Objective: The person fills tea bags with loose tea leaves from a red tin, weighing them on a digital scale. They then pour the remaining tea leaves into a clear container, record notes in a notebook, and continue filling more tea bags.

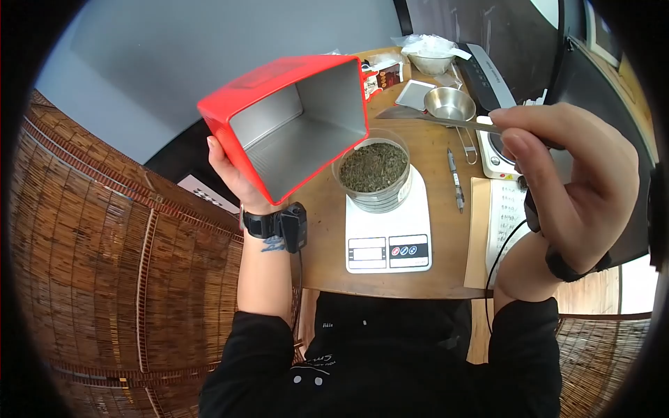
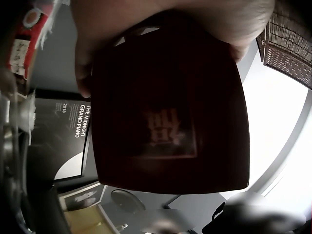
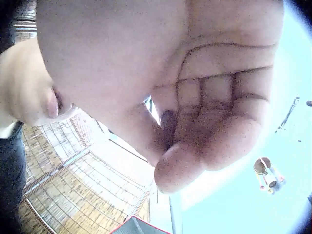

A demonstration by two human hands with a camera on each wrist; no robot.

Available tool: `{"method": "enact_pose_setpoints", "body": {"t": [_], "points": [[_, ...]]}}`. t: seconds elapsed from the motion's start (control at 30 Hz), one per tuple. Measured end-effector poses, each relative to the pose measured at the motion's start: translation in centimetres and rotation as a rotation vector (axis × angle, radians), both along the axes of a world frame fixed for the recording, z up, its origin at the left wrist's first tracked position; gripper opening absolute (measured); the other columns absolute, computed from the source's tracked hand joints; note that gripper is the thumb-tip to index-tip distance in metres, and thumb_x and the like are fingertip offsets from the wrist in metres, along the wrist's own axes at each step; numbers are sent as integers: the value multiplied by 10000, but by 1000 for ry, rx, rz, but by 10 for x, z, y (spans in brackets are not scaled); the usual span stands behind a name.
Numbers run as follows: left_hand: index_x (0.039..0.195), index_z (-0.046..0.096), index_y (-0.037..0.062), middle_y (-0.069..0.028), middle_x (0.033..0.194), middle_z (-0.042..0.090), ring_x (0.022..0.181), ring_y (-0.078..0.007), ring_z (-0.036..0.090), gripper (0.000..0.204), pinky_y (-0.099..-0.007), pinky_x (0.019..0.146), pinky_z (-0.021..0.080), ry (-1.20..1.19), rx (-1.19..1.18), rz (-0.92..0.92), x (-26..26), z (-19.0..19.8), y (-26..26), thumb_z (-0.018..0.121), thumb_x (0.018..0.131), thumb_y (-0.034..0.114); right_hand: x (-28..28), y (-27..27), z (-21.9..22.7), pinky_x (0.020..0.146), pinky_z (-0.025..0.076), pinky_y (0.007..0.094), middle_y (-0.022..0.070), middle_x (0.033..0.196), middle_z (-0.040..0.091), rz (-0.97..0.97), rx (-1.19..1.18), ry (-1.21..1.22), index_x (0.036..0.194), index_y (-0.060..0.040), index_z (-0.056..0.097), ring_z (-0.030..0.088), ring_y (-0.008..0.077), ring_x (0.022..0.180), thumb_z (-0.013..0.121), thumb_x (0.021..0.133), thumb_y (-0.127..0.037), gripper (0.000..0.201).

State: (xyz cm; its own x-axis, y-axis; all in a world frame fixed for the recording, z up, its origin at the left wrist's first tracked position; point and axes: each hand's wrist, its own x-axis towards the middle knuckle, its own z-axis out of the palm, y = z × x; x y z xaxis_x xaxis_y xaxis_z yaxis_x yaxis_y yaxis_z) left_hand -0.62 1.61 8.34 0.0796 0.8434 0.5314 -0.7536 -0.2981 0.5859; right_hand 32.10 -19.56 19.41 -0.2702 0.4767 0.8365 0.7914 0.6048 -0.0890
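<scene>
My left hand [image 1: 239, 182] grips a red rectangular tin [image 1: 282, 78] from its far left side, tilted with its silver inside facing me. The inside walls look bare. In the left wrist view the dark base of the tin [image 2: 146, 112] fills the middle. Between thumb and fingers my right hand [image 1: 578, 167] pinches a slim metal utensil [image 1: 446, 120], its broader end pointing left near the tin's mouth. Below them a clear round tub [image 1: 380, 202] of dried green-brown leaves [image 1: 375, 167] stands on a white kitchen scale [image 1: 388, 228].
A pen [image 1: 455, 180] and a notebook with handwriting [image 1: 503, 209] lie right of the scale. Behind are a metal bowl [image 1: 449, 104], a white hot plate-like device [image 1: 496, 161], a bag-covered bowl [image 1: 432, 64] and a dark flat appliance [image 1: 488, 80]. Woven blinds [image 1: 90, 244] hang at the left.
</scene>
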Motion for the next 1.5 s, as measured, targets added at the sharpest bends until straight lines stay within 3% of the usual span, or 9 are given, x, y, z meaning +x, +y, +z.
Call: {"method": "enact_pose_setpoints", "body": {"t": [0.13, 0.27, 0.33, 0.67, 0.73, 0.77, 0.93, 1.27, 1.5], "points": [[1507, 562, 97, -98, 1525, 591, 1368, -292, 564, 663, -476, 1153, 471, 58, -14, -66, -2, -37, 25, 507, 1084, 604, 4, -1, 12, 610, 489, 267, 175, 860, 767, 115, 27, -117, 1105, 112, 761, 690, 189, 658, 730, 978, 13, 163], [1579, 492, 109, -110, 1614, 517, 1455, -343, 494, 700, -573, 1215, 402, -261, -17, -696, 18, -52, 30, 525, 1068, 587, 0, 0, 12, 583, 471, 272, 196, 827, 750, 128, 59, -183, 1136, 156, 738, 678, 193, 630, 711, 967, 49, 201], [1593, 452, 61, -178, 1583, 531, 1447, -401, 499, 747, -632, 1204, 405, -169, -240, -478, 35, -37, 14, 503, 1073, 595, -4, 6, 8, 564, 459, 274, 205, 822, 748, 165, 94, -161, 1131, 170, 728, 669, 192, 612, 726, 937, 66, 220], [1653, 377, 69, -299, 1653, 415, 1519, -567, 380, 896, -731, 1132, 474, -100, -239, -328, 37, -35, 18, 475, 1039, 715, -38, 40, -7, 528, 440, 306, 145, 736, 715, 239, 83, -96, 1028, 119, 766, 632, 218, 565, 818, 739, 46, 302], [1689, 323, 102, -324, 1672, 359, 1518, -585, 362, 897, -759, 1094, 500, 129, -233, -405, 25, -58, 33, 491, 1046, 704, -45, 43, -11, 512, 423, 314, 132, 707, 696, 245, 79, -80, 993, 105, 774, 616, 217, 550, 838, 724, -3, 297], [1689, 323, 102, -324, 1672, 359, 1518, -585, 362, 897, -759, 1094, 500, 120, -237, -398, 20, -62, 33, 491, 1046, 704, -48, 44, -13, 504, 415, 318, 125, 693, 686, 248, 77, -72, 975, 99, 778, 608, 217, 542, 849, 716, -28, 296], [1708, 269, 127, -283, 1700, 319, 1540, -533, 354, 915, -765, 1090, 493, -372, -509, -987, 11, -61, 24, 538, 1040, 692, -65, 47, -20, 455, 391, 318, 84, 635, 638, 329, 123, -115, 940, 87, 772, 576, 197, 497, 863, 736, -95, 288], [1666, 363, 101, -214, 1622, 466, 1459, -406, 500, 871, -603, 1129, 512, -220, -253, -712, 4, -73, 32, 423, 1065, 728, -89, 52, -28, 475, 414, 312, 68, 641, 655, 241, 135, -125, 913, 50, 786, 592, 198, 499, 893, 680, -24, 267], [1641, 419, 86, -170, 1577, 553, 1413, -323, 586, 891, -503, 1152, 524, -197, -146, -700, 10, -78, 29, 344, 1073, 768, -89, 72, -38, 538, 435, 304, 63, 753, 701, 49, 66, -119, 999, -2, 836, 627, 191, 607, 913, 700, -5, 308]]}}
